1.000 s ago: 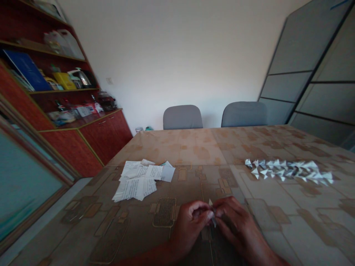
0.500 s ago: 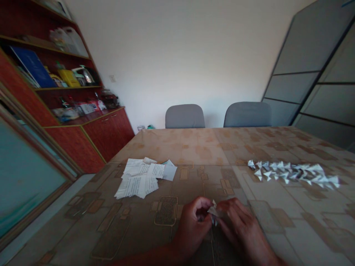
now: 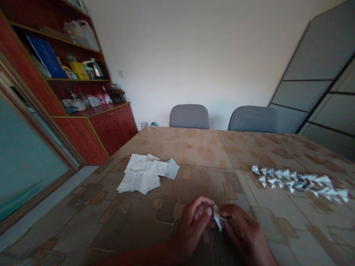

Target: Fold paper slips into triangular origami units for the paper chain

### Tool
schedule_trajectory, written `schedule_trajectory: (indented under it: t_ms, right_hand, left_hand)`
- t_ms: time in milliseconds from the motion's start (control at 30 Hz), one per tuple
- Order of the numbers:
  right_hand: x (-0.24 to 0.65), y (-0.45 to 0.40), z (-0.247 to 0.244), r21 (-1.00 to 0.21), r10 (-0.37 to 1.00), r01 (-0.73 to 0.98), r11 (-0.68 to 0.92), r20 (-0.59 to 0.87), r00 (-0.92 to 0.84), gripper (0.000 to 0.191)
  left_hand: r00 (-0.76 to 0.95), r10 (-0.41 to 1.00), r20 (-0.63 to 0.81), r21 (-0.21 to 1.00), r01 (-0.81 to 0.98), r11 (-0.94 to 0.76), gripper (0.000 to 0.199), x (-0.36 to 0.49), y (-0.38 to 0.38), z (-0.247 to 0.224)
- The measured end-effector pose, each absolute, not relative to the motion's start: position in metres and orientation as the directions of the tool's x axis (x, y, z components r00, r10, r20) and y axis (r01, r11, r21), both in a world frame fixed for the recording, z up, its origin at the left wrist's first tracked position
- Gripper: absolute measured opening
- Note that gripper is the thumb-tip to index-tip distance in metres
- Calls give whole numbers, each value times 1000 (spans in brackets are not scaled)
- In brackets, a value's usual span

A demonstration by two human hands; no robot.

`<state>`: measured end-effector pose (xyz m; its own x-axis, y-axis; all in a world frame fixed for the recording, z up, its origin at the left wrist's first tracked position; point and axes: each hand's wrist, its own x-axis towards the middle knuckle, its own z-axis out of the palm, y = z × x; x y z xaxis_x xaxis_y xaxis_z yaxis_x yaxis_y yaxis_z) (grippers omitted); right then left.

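Near the table's front edge, my left hand (image 3: 196,221) pinches one side of a small folded paper piece (image 3: 217,220). My right hand (image 3: 242,225) grips the same piece from the other side, with its fingers closed. A pointed white tip of the paper hangs below the fingertips; the rest is partly covered by the fingers. Left of my hands lies a loose pile of printed paper pieces (image 3: 142,175). Folded, pointed paper shapes (image 3: 299,181) stand in rows on the table's right side.
The patterned table (image 3: 199,147) spreads out ahead. Behind its far edge stand two grey chairs (image 3: 189,116), (image 3: 253,119). A red cabinet with filled shelves (image 3: 111,125) is at the left, and grey panelled doors (image 3: 310,88) are at the right.
The folded paper has turned in my fingers, and its white tip now points down. My right hand has shifted its hold slightly. The whole view has tilted a little.
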<state>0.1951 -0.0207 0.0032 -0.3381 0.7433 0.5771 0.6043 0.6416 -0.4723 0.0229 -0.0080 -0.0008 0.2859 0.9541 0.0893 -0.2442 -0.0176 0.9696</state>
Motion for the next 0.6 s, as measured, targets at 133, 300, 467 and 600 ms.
schedule_trajectory:
  t_ms: [133,300,467,600]
  right_hand:
    - [198,-22,5,-401,699,607,686,594,-398,12]
    - [201,-23,7,-272,609,614,741,656,-445,15]
    - [200,-25,6,-243,603,639,730,670,-433,14]
    - [198,-23,6,-318,651,622,715,628,-428,9]
  left_hand:
    - [271,961,49,978,-208,9,29,20,-6,0]
    - [321,947,15,986,-160,39,34,22,-5,-3]
    - [338,940,33,977,-207,40,35,22,-4,-8]
    - [346,938,14,969,-235,72,36,21,-5,-8]
